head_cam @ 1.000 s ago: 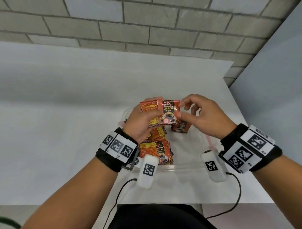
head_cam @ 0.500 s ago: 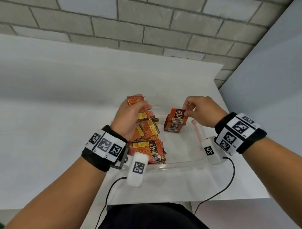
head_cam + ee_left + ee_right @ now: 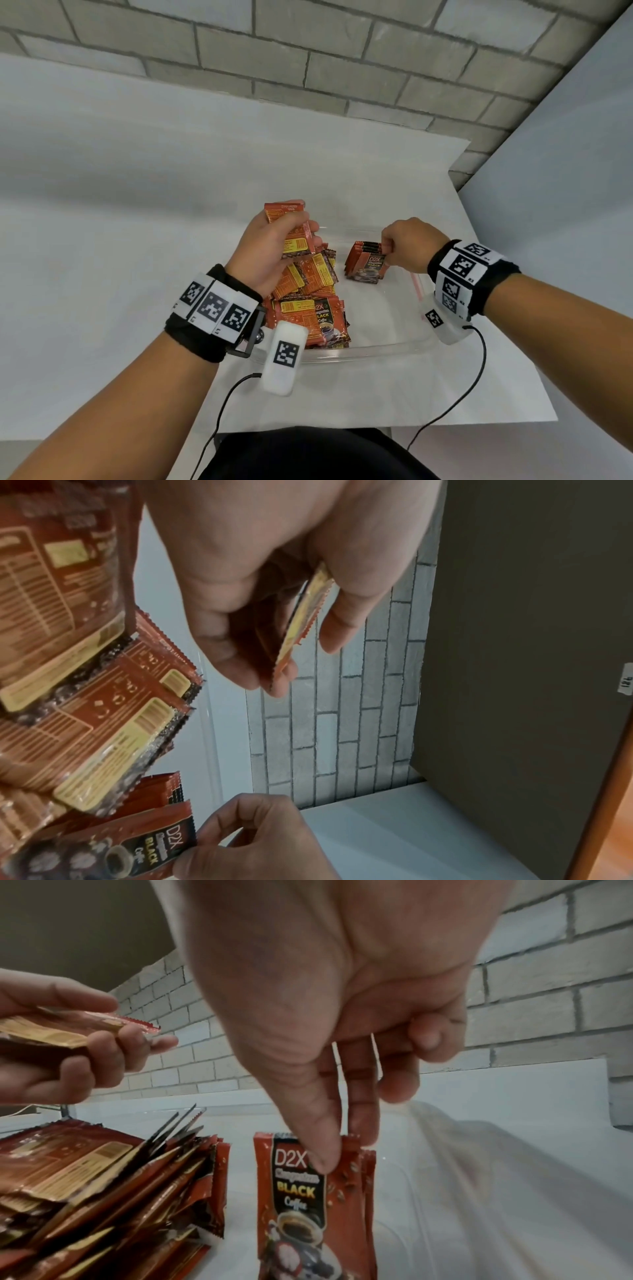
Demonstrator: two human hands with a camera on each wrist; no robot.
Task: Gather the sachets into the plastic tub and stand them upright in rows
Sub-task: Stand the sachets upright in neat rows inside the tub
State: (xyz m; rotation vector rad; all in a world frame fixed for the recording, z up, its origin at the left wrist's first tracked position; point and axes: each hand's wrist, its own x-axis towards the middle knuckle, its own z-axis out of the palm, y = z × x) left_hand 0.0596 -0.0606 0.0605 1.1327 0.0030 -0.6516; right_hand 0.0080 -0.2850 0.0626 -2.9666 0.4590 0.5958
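1. Head view: mid-sort, by the look of it. Clear plastic tub sitting on the white counter, with a loose pile of sachets lying flat and leaning along its left side. Small upright row started toward the right side, well apart from the pile. Left hand raised over the pile, gripping a held bunch of sachets. Right hand pinching the top corner of the row's front sachet.

2. Left wrist view: left hand curled round the edge-on bunch, fingers closed on it. Lower down, right hand pinching the "D2X Black Coffee" front sachet, more upright ones stacked behind it.

3. Right wrist view: thumb and fingers of the right hand clamped on the top edge of the front sachet, standing on the tub floor. Pile just beside it, still a mess.

4. Next move, probably: keep steadying the row, feed another sachet over from the left bunch, same face forward. Thin packets, so likely to topple if let go too soon.
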